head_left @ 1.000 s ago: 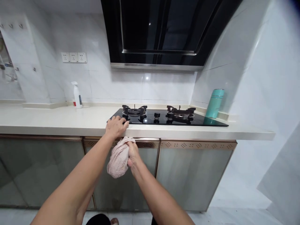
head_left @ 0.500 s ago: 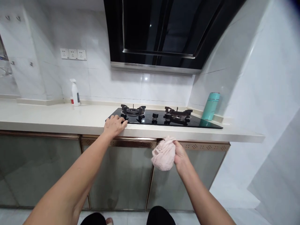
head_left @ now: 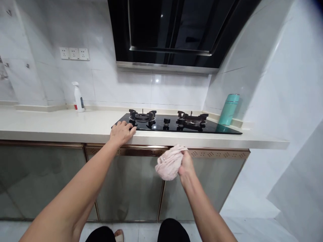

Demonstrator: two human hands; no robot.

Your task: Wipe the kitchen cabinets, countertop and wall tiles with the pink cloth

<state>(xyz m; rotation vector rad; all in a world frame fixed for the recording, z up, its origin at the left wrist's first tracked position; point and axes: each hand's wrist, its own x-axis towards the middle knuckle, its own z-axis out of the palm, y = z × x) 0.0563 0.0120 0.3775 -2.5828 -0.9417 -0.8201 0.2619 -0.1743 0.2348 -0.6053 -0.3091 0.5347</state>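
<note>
A bunched pale pink cloth [head_left: 168, 164] is gripped in my right hand [head_left: 186, 165], in front of the cabinet's top rail and below the counter edge. My left hand [head_left: 122, 132] rests palm down, fingers spread, at the front left corner of the black gas stove [head_left: 157, 126]. Part of that hand lies on the pale counter [head_left: 58, 127]. Two burners with dark pan supports, the left burner [head_left: 142, 116] and the right burner [head_left: 193, 119], stand on the glass top, with a control knob [head_left: 166, 121] between them.
A black range hood [head_left: 164, 33] hangs over the stove. The teal flask [head_left: 228, 110] stands at the stove's right end near the wall. Far left on the counter are a white spray bottle [head_left: 78, 97] and a small red-and-white item [head_left: 75, 106]. Glass-fronted cabinets [head_left: 128, 188] lie below.
My right hand has moved a little to the left with the cloth. My left hand stays on the stove's corner. The view has shifted slightly.
</note>
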